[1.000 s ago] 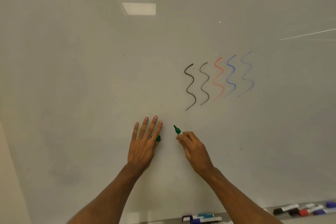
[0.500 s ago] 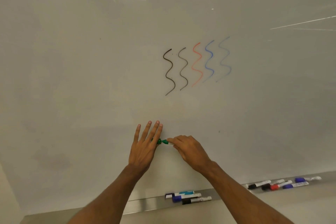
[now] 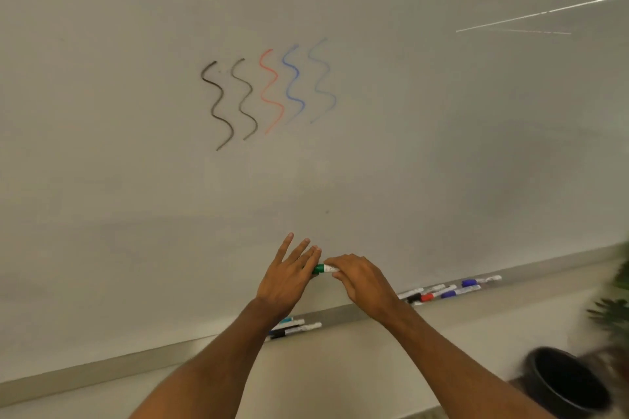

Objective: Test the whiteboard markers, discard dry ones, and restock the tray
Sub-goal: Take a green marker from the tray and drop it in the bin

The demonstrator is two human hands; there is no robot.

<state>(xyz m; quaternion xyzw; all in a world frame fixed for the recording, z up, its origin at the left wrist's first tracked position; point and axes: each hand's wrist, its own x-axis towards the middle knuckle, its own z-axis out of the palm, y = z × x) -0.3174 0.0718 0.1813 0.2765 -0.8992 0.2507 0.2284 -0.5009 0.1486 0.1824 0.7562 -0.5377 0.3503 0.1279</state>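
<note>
A green whiteboard marker [image 3: 325,269] lies level between my hands, its green cap on the barrel. My right hand [image 3: 362,284] grips the white barrel. My left hand [image 3: 289,274] presses its palm on the cap end, fingers spread. On the whiteboard [image 3: 442,146] are several wavy test lines [image 3: 269,92]: two black, one red, two blue, the rightmost faint. The metal tray [image 3: 357,311] along the board's lower edge holds a group of markers [image 3: 296,326] below my left wrist and another group [image 3: 449,289] to the right.
A black round bin [image 3: 565,381] stands on the floor at the lower right. Blurred green plant leaves [image 3: 616,303] reach in from the right edge. The wall below the tray is plain beige.
The uncapped green marker in my right hand met the cap in my left palm and is now capped. My view tilted down and right, bringing the tray, bin and plant into sight.
</note>
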